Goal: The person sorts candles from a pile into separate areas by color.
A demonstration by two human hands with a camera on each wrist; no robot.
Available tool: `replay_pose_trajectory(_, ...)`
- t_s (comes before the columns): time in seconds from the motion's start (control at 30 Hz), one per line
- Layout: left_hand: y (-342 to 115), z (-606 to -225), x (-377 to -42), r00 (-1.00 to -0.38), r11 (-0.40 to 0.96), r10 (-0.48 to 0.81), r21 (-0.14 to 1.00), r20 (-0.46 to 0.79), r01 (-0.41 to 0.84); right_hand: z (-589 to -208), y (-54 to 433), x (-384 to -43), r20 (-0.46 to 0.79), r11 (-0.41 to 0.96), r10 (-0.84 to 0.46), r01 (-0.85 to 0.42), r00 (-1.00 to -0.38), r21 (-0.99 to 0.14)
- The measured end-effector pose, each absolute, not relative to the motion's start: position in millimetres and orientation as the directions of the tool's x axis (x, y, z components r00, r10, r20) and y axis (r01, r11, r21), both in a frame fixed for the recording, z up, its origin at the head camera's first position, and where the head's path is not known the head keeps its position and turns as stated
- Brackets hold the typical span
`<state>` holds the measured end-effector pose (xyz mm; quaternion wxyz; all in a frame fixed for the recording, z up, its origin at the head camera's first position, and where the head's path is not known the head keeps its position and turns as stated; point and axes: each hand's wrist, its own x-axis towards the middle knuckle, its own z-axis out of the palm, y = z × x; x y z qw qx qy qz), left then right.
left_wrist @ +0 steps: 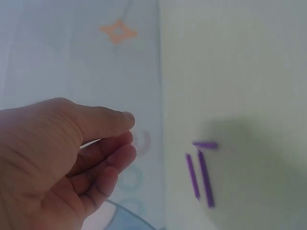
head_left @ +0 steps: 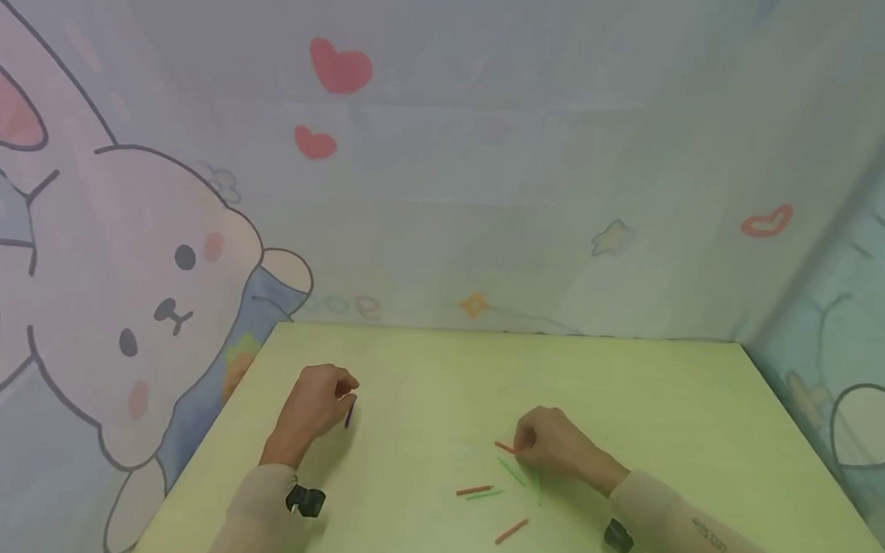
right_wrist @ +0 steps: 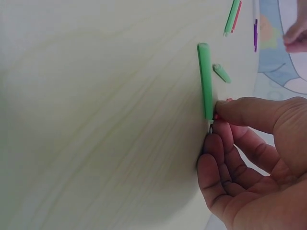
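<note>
My left hand [head_left: 319,399] hovers over the left of the table, thumb and forefinger close together with nothing visible between them. Below it are several slim purple crayons [left_wrist: 206,177], seen in the head view as a single purple streak [head_left: 349,413] beside the thumb. On the right, my right hand [head_left: 557,443] is down at the tabletop, pinching a red crayon [head_left: 504,447] between thumb and forefinger. Most of that crayon is hidden by the thumb in the right wrist view. A long green crayon [right_wrist: 205,81] lies right at these fingertips, and a shorter-looking green crayon [right_wrist: 221,73] is beyond it.
Nearer the front, a red crayon [head_left: 474,490] lies alongside a green one [head_left: 485,495], and another red crayon [head_left: 512,531] lies closer still. The pale yellow-green table [head_left: 408,358] meets a cartoon-printed cloth backdrop [head_left: 492,187] behind and at both sides.
</note>
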<state>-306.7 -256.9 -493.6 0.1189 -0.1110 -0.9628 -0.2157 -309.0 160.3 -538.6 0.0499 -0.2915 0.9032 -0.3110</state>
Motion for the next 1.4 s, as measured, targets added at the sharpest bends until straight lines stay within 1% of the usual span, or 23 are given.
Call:
replay_pose_trajectory(0.17, -235.5, -477.5, -302.5, -0.933, 0.856, 0.209, 0.407, 0.293, 0.32, -538.6, 160.7, -309.9, 0.087, 0.645, -0.554, -0.493, -0.828, -0.584)
replay_pose_trajectory(0.43, -202.0, -474.5, -292.7, -0.919, 0.813, 0.277, 0.441, 0.281, 0.38, -540.3, 162.5, -311.8, 0.077, 0.65, -0.549, -0.483, -0.832, -0.586)
replay_pose_trajectory(0.6, -180.1, -480.2, -284.9, -0.894, 0.76, 0.366, 0.47, 0.259, 0.448, -540.0, 162.1, -311.8, 0.074, 0.66, -0.537, -0.473, -0.84, -0.583)
replay_pose_trajectory(0.77, -165.1, -489.7, -278.0, -0.869, 0.731, 0.423, 0.471, 0.256, 0.494, -539.8, 160.6, -311.5, 0.076, 0.651, -0.536, -0.469, -0.841, -0.597)
replay_pose_trajectory(0.9, -153.9, -499.3, -273.7, -0.846, 0.691, 0.482, 0.495, 0.228, 0.527, -540.4, 161.4, -310.9, 0.067, 0.648, -0.535, -0.459, -0.842, -0.608)
replay_pose_trajectory(1.13, -126.3, -515.7, -270.1, -0.806, 0.625, 0.579, 0.569, 0.122, 0.535, -540.9, 163.0, -310.1, 0.062, 0.651, -0.535, -0.457, -0.843, -0.606)
replay_pose_trajectory(1.27, -114.1, -522.2, -268.9, -0.785, 0.607, 0.611, 0.578, 0.099, 0.545, -540.5, 161.7, -310.0, 0.066, 0.647, -0.532, -0.456, -0.844, -0.611)
replay_pose_trajectory(1.4, -107.8, -524.4, -266.5, -0.776, 0.622, 0.626, 0.552, 0.075, 0.555, -539.8, 161.1, -310.3, 0.087, 0.643, -0.54, -0.477, -0.837, -0.6)
